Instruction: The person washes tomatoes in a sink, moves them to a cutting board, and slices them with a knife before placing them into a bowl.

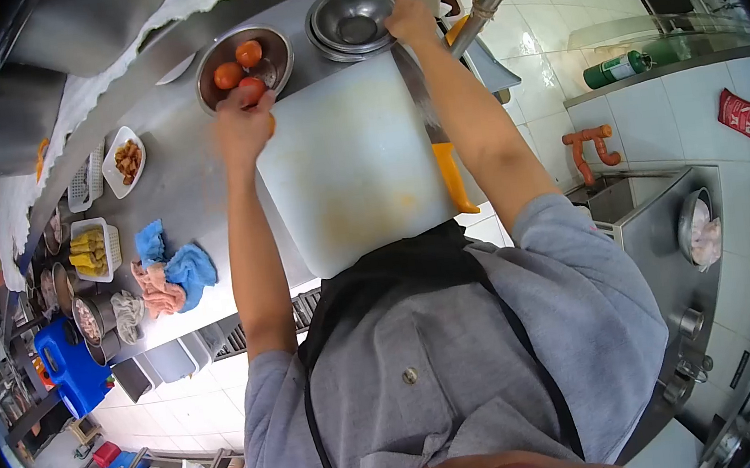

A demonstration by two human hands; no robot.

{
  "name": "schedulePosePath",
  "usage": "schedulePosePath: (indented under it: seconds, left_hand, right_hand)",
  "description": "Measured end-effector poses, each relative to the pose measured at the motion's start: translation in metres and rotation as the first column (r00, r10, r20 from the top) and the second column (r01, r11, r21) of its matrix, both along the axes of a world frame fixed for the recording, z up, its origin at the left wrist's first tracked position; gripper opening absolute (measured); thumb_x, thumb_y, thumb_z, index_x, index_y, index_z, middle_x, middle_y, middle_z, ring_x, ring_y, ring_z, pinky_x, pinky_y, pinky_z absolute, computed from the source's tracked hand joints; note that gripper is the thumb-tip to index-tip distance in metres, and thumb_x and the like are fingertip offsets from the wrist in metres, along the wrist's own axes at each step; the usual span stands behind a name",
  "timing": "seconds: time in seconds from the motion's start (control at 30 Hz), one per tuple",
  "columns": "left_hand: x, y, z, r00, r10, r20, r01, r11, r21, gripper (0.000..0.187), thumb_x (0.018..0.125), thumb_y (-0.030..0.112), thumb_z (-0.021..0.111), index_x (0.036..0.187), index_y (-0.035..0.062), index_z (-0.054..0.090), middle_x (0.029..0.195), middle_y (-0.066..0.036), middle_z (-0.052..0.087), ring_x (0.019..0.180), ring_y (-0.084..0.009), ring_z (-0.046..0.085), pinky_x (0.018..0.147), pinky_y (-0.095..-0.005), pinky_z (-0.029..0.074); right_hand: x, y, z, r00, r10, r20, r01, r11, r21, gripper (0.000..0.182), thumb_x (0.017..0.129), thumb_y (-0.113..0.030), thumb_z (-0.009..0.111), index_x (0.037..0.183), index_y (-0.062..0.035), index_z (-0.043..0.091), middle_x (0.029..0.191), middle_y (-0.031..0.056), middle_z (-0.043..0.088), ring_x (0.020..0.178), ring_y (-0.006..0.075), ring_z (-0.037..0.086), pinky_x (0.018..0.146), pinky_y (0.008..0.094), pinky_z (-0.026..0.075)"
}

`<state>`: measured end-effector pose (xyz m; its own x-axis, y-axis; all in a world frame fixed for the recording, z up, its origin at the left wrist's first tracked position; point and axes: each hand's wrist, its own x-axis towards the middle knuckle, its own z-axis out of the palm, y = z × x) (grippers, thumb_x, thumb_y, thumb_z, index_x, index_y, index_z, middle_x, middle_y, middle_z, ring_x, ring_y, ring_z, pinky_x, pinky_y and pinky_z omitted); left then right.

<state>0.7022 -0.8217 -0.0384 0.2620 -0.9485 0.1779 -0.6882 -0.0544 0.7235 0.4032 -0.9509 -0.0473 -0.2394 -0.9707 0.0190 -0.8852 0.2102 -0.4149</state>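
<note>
My left hand (244,127) reaches to the near rim of a metal bowl (206,64) at the back of the counter. Its fingers are curled against a tomato (253,89) in that bowl, where more tomatoes (228,75) lie. A bit of orange shows beside the thumb; I cannot make out what it is. Further right, my right hand (411,19) is closed at the edge of a stack of metal bowls (356,22); the top one looks empty. Between my arms lies a stained white cutting board (344,163), with an orange piece (453,179) along its right side.
On the left of the counter stand a white dish of browned food pieces (128,160), a white basket of yellow items (94,250) and crumpled cloths (176,270). A metal post (496,0) rises past my right hand. A sink (625,196) is at the right.
</note>
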Motion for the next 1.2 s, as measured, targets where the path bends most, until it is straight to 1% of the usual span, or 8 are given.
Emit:
schedulePosePath:
  seconds: [0.1,0.33,0.5,0.63,0.93,1.07,1.17,1.2]
  left_hand:
    - [-0.025,-0.006,-0.001,0.978,-0.2,-0.055,0.2,0.98,-0.01,0.019,0.083,0.023,0.067,0.089,0.0056,0.073,0.089,-0.018,0.07,0.087,-0.0307,0.069,0.079,-0.0391,0.053]
    - [-0.084,-0.091,-0.007,0.927,-0.286,0.243,0.26,0.956,0.135,0.03,0.086,0.031,0.062,0.098,0.005,0.071,0.097,-0.018,0.071,0.096,-0.0346,0.068,0.084,-0.0425,0.053]
    - [-0.108,-0.124,0.008,0.904,-0.264,0.335,0.115,0.907,0.405,0.039,0.086,0.032,0.064,0.113,0.0043,0.067,0.115,-0.023,0.066,0.11,-0.0408,0.063,0.095,-0.0466,0.05]
    - [-0.12,-0.134,0.015,0.902,-0.261,0.343,0.059,0.864,0.501,0.04,0.087,0.035,0.064,0.11,0.0027,0.068,0.119,-0.019,0.066,0.111,-0.0354,0.065,0.09,-0.0442,0.053]
    - [-0.134,-0.143,0.013,0.924,-0.258,0.281,0.081,0.853,0.516,0.035,0.083,0.037,0.068,0.101,0.0067,0.071,0.097,-0.012,0.074,0.102,-0.0277,0.069,0.085,-0.039,0.055]
    - [-0.13,-0.142,0.043,0.927,-0.222,0.302,0.04,0.86,0.509,0.032,0.085,0.036,0.064,0.101,0.0083,0.071,0.1,-0.011,0.072,0.104,-0.0284,0.068,0.087,-0.0413,0.054]
    - [-0.091,-0.181,0.018,0.843,-0.374,0.387,0.187,0.878,0.441,0.031,0.088,0.035,0.061,0.102,0.0094,0.069,0.107,-0.015,0.07,0.104,-0.0321,0.067,0.085,-0.0451,0.053]
    - [-0.072,-0.192,0.008,0.744,-0.494,0.449,0.313,0.852,0.42,0.027,0.088,0.032,0.059,0.099,0.0094,0.069,0.105,-0.016,0.07,0.101,-0.0325,0.068,0.083,-0.0453,0.053]
  right_hand:
    - [-0.002,-0.013,-0.004,0.994,0.072,-0.077,-0.074,0.997,-0.034,0.031,0.078,-0.018,0.072,0.104,-0.0009,0.069,0.108,0.0217,0.069,0.102,0.0381,0.067,0.086,0.0435,0.056]
    - [-0.012,-0.014,0.015,0.998,0.053,-0.04,-0.056,0.996,-0.067,0.023,0.076,-0.016,0.067,0.09,0.0015,0.073,0.1,0.0215,0.071,0.088,0.0339,0.071,0.08,0.0405,0.056]
    - [-0.02,-0.02,0.025,0.913,-0.041,0.407,-0.007,0.993,0.115,0.026,0.078,-0.016,0.059,0.087,0.0061,0.069,0.082,0.0179,0.071,0.054,0.0298,0.068,0.065,0.0405,0.057]
    - [-0.022,-0.017,0.034,0.967,0.034,0.251,-0.019,0.998,-0.061,0.027,0.078,-0.016,0.059,0.088,0.0076,0.066,0.073,0.0173,0.069,0.054,0.028,0.068,0.063,0.041,0.056]
    - [-0.029,-0.013,0.037,0.73,0.069,0.68,0.17,0.946,-0.278,0.046,0.08,-0.018,0.056,0.116,0.0102,0.052,0.089,0.0307,0.066,0.072,0.038,0.07,0.073,0.0451,0.055]
    - [-0.04,-0.026,0.005,0.994,0.052,0.098,0.01,0.841,-0.541,0.046,0.083,-0.009,0.055,0.124,0.0132,0.05,0.113,0.0292,0.06,0.083,0.0338,0.069,0.053,0.0369,0.062]
    - [-0.026,-0.008,0.032,0.477,-0.012,0.879,0.364,0.913,-0.185,0.05,0.089,-0.012,0.048,0.135,0.0046,0.039,0.114,0.0293,0.06,0.09,0.0322,0.069,0.052,0.0354,0.058]
    - [-0.023,-0.003,0.037,0.477,-0.008,0.879,0.355,0.916,-0.185,0.05,0.089,-0.012,0.048,0.135,0.0046,0.039,0.114,0.0293,0.06,0.09,0.0322,0.069,0.052,0.0354,0.058]
